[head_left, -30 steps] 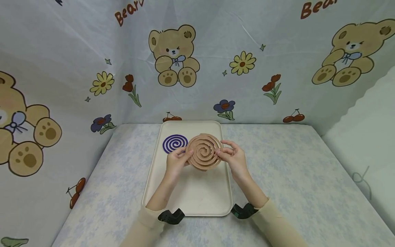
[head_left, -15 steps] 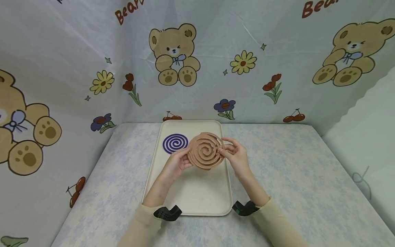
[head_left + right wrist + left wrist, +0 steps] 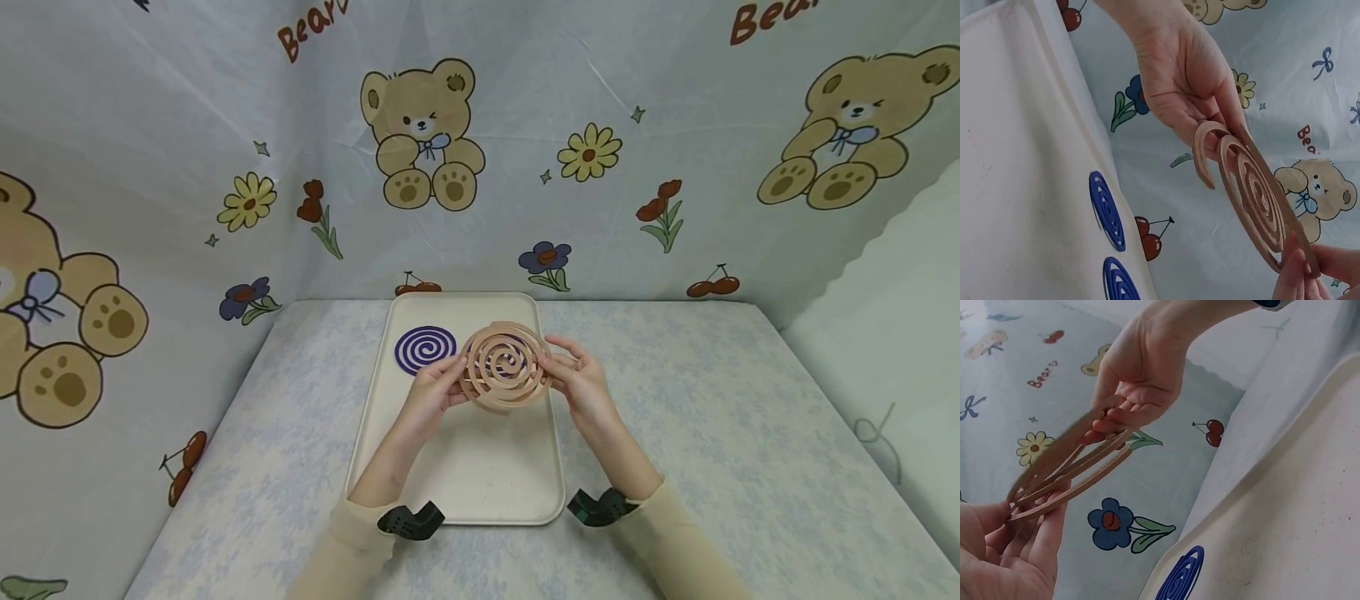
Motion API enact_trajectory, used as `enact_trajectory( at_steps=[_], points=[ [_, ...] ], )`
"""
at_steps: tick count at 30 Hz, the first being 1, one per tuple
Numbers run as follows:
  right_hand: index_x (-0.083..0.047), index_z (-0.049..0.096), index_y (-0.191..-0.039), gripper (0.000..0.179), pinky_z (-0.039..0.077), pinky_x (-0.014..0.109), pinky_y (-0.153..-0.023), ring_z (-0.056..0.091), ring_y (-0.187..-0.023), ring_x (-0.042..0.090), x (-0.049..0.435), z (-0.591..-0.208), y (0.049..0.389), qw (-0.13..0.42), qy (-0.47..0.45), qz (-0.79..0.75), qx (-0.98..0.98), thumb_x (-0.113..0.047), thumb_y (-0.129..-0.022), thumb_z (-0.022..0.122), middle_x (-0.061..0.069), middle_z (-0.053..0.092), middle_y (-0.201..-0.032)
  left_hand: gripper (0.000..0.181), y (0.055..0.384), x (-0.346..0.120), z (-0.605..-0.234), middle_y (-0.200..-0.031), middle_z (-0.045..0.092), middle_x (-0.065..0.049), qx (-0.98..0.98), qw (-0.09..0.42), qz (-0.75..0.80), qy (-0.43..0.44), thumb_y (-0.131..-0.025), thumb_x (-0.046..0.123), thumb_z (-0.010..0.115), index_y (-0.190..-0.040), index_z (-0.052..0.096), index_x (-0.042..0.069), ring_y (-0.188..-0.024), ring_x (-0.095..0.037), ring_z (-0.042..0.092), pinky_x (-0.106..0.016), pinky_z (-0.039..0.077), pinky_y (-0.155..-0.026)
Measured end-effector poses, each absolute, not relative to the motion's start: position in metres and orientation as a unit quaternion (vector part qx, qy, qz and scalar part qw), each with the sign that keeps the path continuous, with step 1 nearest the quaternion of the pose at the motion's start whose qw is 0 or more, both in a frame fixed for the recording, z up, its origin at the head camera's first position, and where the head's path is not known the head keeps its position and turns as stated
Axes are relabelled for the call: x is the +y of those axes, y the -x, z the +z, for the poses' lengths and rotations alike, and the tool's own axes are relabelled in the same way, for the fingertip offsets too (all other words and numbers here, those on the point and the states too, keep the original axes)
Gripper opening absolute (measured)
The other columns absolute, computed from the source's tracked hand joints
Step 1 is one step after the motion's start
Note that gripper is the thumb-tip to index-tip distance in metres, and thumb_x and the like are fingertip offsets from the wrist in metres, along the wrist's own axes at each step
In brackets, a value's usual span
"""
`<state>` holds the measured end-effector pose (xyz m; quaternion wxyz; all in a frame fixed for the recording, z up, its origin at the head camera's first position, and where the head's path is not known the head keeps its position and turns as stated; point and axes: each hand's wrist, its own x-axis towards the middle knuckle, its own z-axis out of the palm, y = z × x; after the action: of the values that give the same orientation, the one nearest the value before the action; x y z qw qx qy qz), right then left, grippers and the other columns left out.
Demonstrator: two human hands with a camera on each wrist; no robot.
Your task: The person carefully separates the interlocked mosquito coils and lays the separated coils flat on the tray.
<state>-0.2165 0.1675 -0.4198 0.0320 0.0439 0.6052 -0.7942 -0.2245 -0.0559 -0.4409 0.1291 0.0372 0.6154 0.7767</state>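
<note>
Both hands hold a tan double spiral coil (image 3: 504, 365) up above a cream tray (image 3: 465, 475). My left hand (image 3: 444, 385) pinches its left rim, and my right hand (image 3: 553, 367) pinches the right rim. The two nested spirals are sprung apart, with gaps between the turns. In the left wrist view the coil (image 3: 1066, 469) spans from my left hand (image 3: 1016, 540) to my right hand (image 3: 1119, 415). The right wrist view shows one spiral's loose end peeling off the coil (image 3: 1254, 194) by my left hand (image 3: 1179, 81).
A purple spiral (image 3: 424, 349) lies flat at the tray's far left corner. Another purple spiral shows through the tan coil's gaps; the right wrist view shows two purple spirals (image 3: 1107, 209) side by side. The tray sits on a pale blue table, with printed bear cloth walls around.
The tan coil looked like one closed disc before. Now its two spirals have spread apart, and the tray and a purple spiral show through the gaps. Both hands keep their hold.
</note>
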Motion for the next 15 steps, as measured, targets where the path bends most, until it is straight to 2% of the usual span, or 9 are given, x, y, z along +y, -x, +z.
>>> enact_trajectory(
  at_steps=[1, 4, 6, 11, 15],
  points=[
    [0.002, 0.040, -0.136, 0.046, 0.053, 0.014, -0.060, 0.063, -0.060, 0.001, 0.167, -0.420, 0.217, 0.021, -0.042, -0.792, 0.608, 0.000, -0.093, 0.055, -0.012, 0.071, -0.075, 0.040, 0.225, -0.056, -0.441, -0.117, 0.066, -0.022, 0.614, 0.126, 0.778, -0.031, -0.101, 0.019, 0.046, -0.132, 0.050, -0.006, -0.082, -0.006, 0.071, -0.027, 0.059, -0.078],
    [0.003, 0.041, -0.135, 0.046, 0.055, 0.015, -0.060, 0.064, -0.060, 0.001, 0.168, -0.420, 0.217, 0.002, -0.040, -0.793, 0.608, 0.002, -0.092, 0.057, -0.012, 0.072, -0.074, 0.038, 0.226, -0.059, -0.442, -0.107, 0.071, -0.015, 0.603, 0.115, 0.790, -0.007, -0.099, 0.015, 0.048, -0.131, 0.050, -0.007, -0.078, -0.007, 0.071, -0.026, 0.060, -0.075],
    [0.001, 0.043, -0.133, 0.044, 0.055, 0.016, -0.059, 0.064, -0.059, 0.002, 0.169, -0.420, 0.218, -0.004, -0.037, -0.799, 0.600, 0.004, -0.091, 0.057, -0.010, 0.073, -0.074, 0.038, 0.227, -0.061, -0.442, -0.108, 0.071, -0.015, 0.596, 0.109, 0.796, -0.001, -0.099, 0.013, 0.048, -0.132, 0.050, -0.006, -0.078, -0.007, 0.071, -0.025, 0.060, -0.075],
    [-0.004, 0.046, -0.129, 0.040, 0.056, 0.017, -0.059, 0.065, -0.057, 0.004, 0.169, -0.420, 0.218, 0.007, -0.030, -0.810, 0.586, 0.005, -0.091, 0.056, -0.008, 0.074, -0.074, 0.041, 0.229, -0.065, -0.440, -0.127, 0.058, -0.025, 0.592, 0.107, 0.799, -0.007, -0.098, 0.007, 0.049, -0.137, 0.046, -0.001, -0.081, -0.005, 0.071, -0.022, 0.059, -0.074],
    [-0.003, 0.046, -0.129, 0.040, 0.056, 0.017, -0.059, 0.066, -0.058, 0.004, 0.169, -0.420, 0.218, 0.010, -0.031, -0.810, 0.585, 0.005, -0.091, 0.056, -0.008, 0.073, -0.073, 0.043, 0.231, -0.069, -0.439, -0.130, 0.054, -0.028, 0.603, 0.099, 0.791, -0.014, -0.097, 0.005, 0.050, -0.139, 0.045, 0.001, -0.081, -0.004, 0.070, -0.020, 0.059, -0.073]
  ],
)
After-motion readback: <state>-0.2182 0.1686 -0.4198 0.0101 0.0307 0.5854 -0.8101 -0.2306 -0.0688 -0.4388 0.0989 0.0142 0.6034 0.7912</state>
